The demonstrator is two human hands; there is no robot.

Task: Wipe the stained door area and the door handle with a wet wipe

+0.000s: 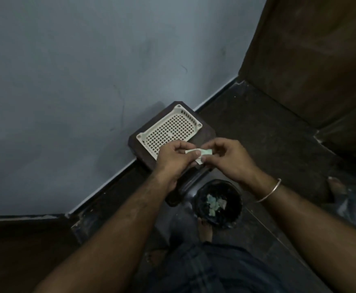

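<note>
Pinching a small pale wet wipe packet (199,153) from both ends, a person stands over a dim floor corner, the left hand (173,158) gripping its left end between thumb and fingers and the right hand (228,158) nipping its right end. The packet lies roughly level, its long axis running left to right between the two hands, so a pull apart would likely tear or unfold it; in this gloom it is hard to say whether it is already open. A brown door (312,60) rises up and to the right, on the right hand's side, with no handle in view. Below the hands sits a dark bin (234,216) holding pale scraps, beside a stool (139,142) carrying a white perforated tray (185,115).
</note>
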